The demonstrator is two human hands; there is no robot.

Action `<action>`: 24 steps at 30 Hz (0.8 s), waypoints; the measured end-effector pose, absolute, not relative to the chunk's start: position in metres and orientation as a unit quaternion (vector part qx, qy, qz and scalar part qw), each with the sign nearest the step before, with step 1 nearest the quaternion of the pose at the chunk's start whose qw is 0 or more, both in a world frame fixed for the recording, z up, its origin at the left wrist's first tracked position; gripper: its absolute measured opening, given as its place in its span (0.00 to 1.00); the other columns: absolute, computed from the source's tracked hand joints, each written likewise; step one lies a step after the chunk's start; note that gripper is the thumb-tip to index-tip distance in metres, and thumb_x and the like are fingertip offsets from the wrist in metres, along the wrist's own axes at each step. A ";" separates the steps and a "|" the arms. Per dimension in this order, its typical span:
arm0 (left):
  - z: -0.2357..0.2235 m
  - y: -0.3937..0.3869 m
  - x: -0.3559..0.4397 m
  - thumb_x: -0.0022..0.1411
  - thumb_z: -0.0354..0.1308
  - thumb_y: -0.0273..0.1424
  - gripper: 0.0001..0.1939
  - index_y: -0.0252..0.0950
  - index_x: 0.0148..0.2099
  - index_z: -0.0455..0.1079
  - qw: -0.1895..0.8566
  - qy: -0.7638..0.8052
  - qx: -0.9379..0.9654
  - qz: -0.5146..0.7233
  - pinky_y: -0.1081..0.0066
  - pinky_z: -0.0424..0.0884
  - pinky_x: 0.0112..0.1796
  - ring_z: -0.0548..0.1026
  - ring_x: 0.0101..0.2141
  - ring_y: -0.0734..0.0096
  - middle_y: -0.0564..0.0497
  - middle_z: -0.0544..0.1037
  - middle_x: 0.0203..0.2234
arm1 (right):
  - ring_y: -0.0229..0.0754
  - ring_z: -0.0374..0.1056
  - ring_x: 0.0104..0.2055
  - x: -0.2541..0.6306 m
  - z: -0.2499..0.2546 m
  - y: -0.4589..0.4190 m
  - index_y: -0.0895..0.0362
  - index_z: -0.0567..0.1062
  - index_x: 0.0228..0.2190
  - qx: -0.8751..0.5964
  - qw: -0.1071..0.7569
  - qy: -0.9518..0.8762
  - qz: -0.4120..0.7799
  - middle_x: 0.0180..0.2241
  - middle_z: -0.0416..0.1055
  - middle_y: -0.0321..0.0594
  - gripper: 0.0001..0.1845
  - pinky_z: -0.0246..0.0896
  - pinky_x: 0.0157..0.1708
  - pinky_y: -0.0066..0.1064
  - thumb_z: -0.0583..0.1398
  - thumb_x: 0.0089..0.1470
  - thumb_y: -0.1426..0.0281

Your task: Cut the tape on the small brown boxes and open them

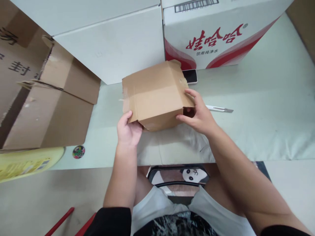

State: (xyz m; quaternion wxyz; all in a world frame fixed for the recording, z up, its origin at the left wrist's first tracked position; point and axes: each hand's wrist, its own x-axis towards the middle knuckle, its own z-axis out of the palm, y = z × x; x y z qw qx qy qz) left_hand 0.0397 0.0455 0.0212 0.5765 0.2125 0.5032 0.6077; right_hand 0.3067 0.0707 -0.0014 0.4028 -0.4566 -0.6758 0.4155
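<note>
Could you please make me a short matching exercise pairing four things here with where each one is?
1. small brown box
2. utility knife
3. phone
4. round patterned disc

A. left of the left hand
B. held in both hands
C. partly hidden by the held box
D. just right of the right hand

Pairs: 1-B, 2-D, 3-C, 4-A

White carton (pixel 209 41) reads "娃哈哈" in red with ®, "饮用纯净水" beneath, barcode (pixel 196 6) up top with digits too small; brown cardboard (pixel 17 59) left of that carton shows "封", neighbouring characters unclear.
</note>
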 end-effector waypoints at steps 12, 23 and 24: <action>0.002 0.038 0.048 0.49 0.76 0.53 0.30 0.40 0.48 0.79 0.420 0.569 0.317 0.632 0.59 0.71 0.64 0.74 0.64 0.49 0.41 0.83 0.51 | 0.59 0.65 0.69 0.303 -0.001 0.066 0.47 0.49 0.73 -0.421 0.410 -0.695 0.415 0.71 0.59 0.51 0.51 0.73 0.60 0.53 0.63 0.59 0.46; 0.011 0.045 0.039 0.47 0.76 0.56 0.35 0.36 0.48 0.79 0.289 0.612 0.489 0.550 0.60 0.76 0.58 0.83 0.52 0.52 0.41 0.86 0.41 | 0.48 0.76 0.42 0.302 0.007 0.070 0.47 0.68 0.58 -0.531 0.438 -0.529 0.497 0.39 0.79 0.38 0.27 0.72 0.49 0.46 0.62 0.60 0.56; 0.010 0.044 0.038 0.47 0.76 0.55 0.33 0.35 0.45 0.80 0.277 0.636 0.497 0.522 0.59 0.77 0.56 0.84 0.49 0.51 0.42 0.86 0.38 | 0.48 0.76 0.44 0.300 0.010 0.070 0.48 0.71 0.54 -0.538 0.436 -0.521 0.498 0.39 0.79 0.39 0.23 0.71 0.51 0.46 0.63 0.59 0.57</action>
